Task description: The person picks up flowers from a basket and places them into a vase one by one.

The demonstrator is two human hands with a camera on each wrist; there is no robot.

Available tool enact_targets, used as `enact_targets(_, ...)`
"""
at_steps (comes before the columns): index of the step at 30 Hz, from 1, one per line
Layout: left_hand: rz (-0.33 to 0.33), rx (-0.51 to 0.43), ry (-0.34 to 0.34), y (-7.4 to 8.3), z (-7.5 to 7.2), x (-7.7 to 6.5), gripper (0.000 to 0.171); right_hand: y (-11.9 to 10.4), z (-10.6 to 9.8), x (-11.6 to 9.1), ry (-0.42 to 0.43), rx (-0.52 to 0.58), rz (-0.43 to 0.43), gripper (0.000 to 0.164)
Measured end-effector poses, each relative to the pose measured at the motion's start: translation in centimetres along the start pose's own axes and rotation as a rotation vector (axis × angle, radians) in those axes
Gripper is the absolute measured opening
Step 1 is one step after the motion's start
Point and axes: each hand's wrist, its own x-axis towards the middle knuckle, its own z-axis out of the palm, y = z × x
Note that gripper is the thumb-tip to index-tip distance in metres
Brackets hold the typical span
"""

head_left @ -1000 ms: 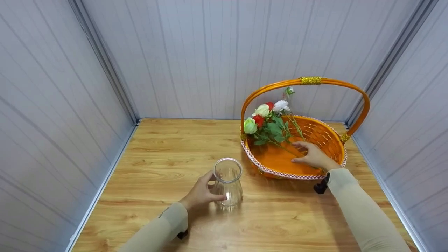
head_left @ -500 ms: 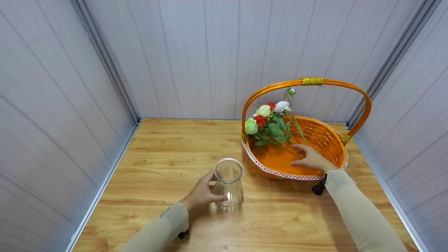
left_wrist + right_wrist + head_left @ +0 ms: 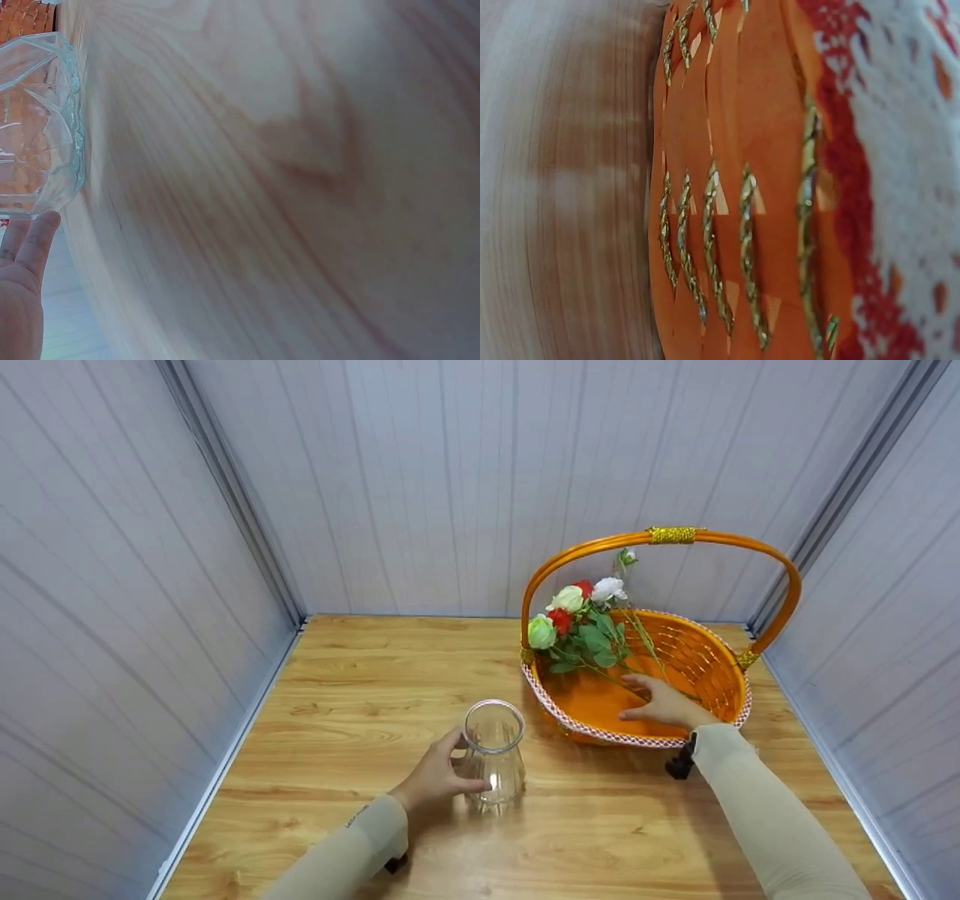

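Observation:
A clear glass vase (image 3: 495, 754) stands upright on the wooden table in the head view. My left hand (image 3: 442, 772) holds it from the left side, thumb in front and fingers behind. The left wrist view shows the vase's lower part (image 3: 37, 142) with fingertips (image 3: 43, 225) right at the glass. Inside the orange basket (image 3: 570, 727), my right hand (image 3: 664, 706) has its thumb and fingers spread apart, right at the flower stems. Red, white and pale green artificial flowers (image 3: 568, 599) lean on the basket's left rim, their stems running toward that hand.
The basket's tall arched handle (image 3: 673, 535) rises over the right forearm's side of the table. Gold-threaded basket weave (image 3: 712, 247) and its red-and-white trim (image 3: 885, 180) fill much of the right wrist view. White panel walls (image 3: 480, 487) enclose the table (image 3: 375, 675).
The right hand has lowered slightly within the basket, toward the front. The left hand and vase keep their place, while the whole head view shifts a little.

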Motion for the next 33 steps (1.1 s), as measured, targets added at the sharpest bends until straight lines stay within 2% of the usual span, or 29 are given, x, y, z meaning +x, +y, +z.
enact_targets(7, -0.028, -0.009, 0.0, -0.02, 0.04, 0.1, 0.086, 0.05, 0.13, 0.11, -0.002, -0.022, -0.014, 0.084)
enact_targets(13, -0.043, -0.016, -0.001, 0.14, 0.04, 0.05, 0.088, 0.34, 0.07, 0.37, 0.021, -0.043, -0.024, 0.069)
enact_targets(20, 0.002, 0.024, 0.002, 0.03, -0.03, 0.02, 0.09, 0.57, 0.2, 0.71, 0.051, -0.038, -0.022, 0.052)
enact_targets(24, -0.003, 0.025, 0.008, 0.09, 0.04, 0.03, 0.088, 0.66, 0.09, 0.78, 0.077, -0.045, -0.016, 0.045)
enact_targets(33, -0.009, 0.023, 0.011, 0.17, 0.12, -0.06, 0.086, 0.7, -0.02, 0.69, 0.159, 0.071, -0.037, 0.033)
